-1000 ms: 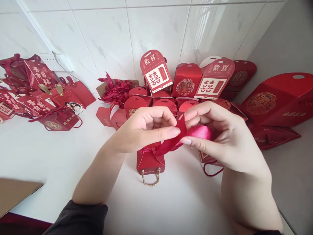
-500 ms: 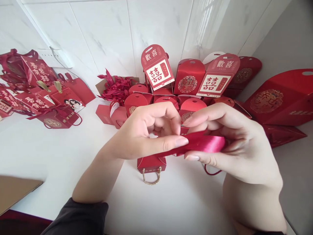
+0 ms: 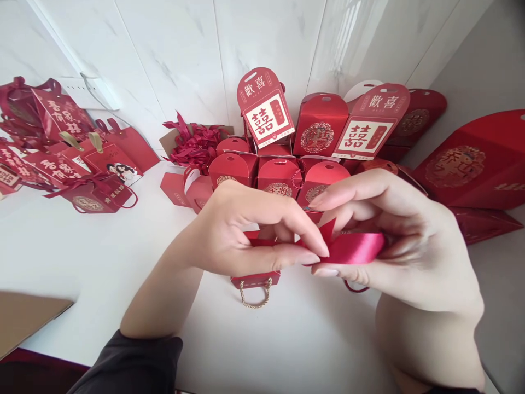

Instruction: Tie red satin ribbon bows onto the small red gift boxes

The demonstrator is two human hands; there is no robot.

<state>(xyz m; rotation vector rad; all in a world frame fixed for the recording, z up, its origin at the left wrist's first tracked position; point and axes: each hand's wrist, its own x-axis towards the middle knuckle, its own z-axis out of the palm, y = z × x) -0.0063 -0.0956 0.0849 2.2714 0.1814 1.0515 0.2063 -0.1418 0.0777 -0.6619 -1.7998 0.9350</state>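
A glossy red ribbon (image 3: 356, 249) is held up between my two hands, above the white table. The thumb and index finger of my left hand (image 3: 254, 235) pinch its left part. My right hand (image 3: 394, 241) curls round the looped right part, thumb below and fingers above. A pointed ribbon end stands up between the hands. Below and behind my left hand lies a small red box with a gold rope handle (image 3: 255, 295), mostly hidden by that hand. A dark red cord shows under my right hand.
Red gift boxes (image 3: 320, 128) stand in rows against the tiled wall. Beside them a carton holds a heap of red ribbons (image 3: 194, 143). More red bags (image 3: 96, 194) crowd the left. Large red boxes (image 3: 471, 164) stand at right. Brown cardboard (image 3: 28, 317) lies at the lower left.
My left index finger has come down onto the ribbon beside the thumb, and the left hand has shifted slightly right. A ribbon end now points up between the hands.
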